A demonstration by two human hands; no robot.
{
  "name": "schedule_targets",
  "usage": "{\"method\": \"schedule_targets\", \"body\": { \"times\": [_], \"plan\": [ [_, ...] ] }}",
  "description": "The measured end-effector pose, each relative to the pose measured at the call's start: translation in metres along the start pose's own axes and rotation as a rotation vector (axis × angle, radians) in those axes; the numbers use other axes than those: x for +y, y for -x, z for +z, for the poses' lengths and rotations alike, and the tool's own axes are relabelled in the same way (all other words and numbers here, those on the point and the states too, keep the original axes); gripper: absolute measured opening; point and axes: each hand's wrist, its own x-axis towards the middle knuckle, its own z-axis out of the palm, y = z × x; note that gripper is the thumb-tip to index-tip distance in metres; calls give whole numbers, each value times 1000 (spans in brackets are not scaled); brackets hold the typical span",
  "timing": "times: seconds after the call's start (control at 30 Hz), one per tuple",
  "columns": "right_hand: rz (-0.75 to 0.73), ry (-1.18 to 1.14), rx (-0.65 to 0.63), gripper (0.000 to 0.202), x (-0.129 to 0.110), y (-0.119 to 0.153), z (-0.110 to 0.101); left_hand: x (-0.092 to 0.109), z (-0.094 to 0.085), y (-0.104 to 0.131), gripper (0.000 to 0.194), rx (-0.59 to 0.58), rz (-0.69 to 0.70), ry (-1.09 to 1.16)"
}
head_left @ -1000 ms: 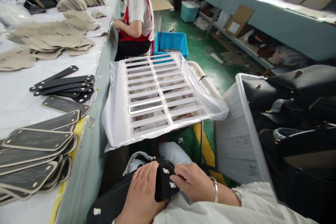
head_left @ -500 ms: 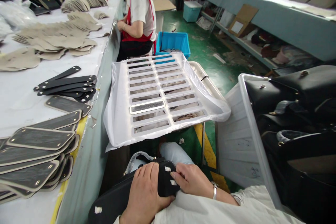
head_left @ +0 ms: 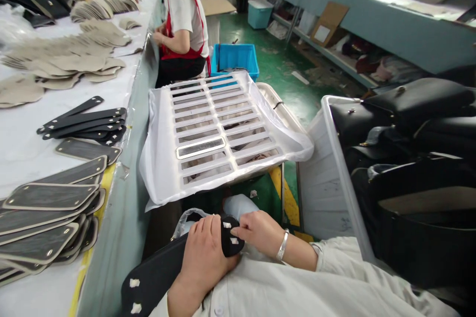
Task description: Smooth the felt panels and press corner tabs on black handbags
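In my lap lies a long black bag panel (head_left: 159, 270) with a rounded end and small white patches near its ends. My left hand (head_left: 206, 247) wraps over it near the far end, fingers closed round it and thumb along the near side. At that rounded end, my right hand (head_left: 256, 233) is curled with its fingertips at a white patch (head_left: 227, 225). Whether a scrap is pinched there is hidden. Another white patch (head_left: 234, 240) sits just below. Behind the panel shows a strap wrapped in clear plastic (head_left: 182, 223).
Left, a table (head_left: 22, 148) bears grey-black panels (head_left: 52, 195), black strips (head_left: 85, 121) and beige pieces (head_left: 85, 62). Ahead stands a white slotted rack (head_left: 159, 158) holding one framed piece (head_left: 201, 148). A bin (head_left: 323, 198) of black bags is on the right. A co-worker (head_left: 186, 25) sits beyond.
The view has shifted, so the surroundings sit further left. The black panel's rounded end shows more fully and narrower between my hands. My right hand stays at the patches.
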Motion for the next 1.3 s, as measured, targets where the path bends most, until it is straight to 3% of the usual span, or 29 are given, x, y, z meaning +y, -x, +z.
{"method": "schedule_targets", "body": {
  "times": [0.3,0.37,0.53,0.73,0.8,0.93,1.1,1.23,1.3],
  "plan": [
    [113,-199,-85,37,7,-2,5,-14,4,14,76,108,141,-25],
    [123,-245,-114,38,10,-4,7,-12,1,11,70,69,103,-8],
    [120,-309,-156,41,20,-13,10,-2,-5,1,33,1,38,-4],
    [70,-463,-149,33,30,-22,18,-7,-1,15,66,213,175,-45],
    [71,-516,-170,32,31,-23,19,-10,0,25,58,308,244,-41],
    [85,-593,-217,31,30,-24,19,-12,8,39,25,448,381,43],
    [-39,-564,-88,28,30,-22,24,-13,20,41,20,457,365,50],
    [-140,-483,42,34,30,-21,27,-14,21,37,18,480,284,104],
    [-143,-492,40,35,29,-21,27,-14,19,37,17,470,265,106]
  ]
}}
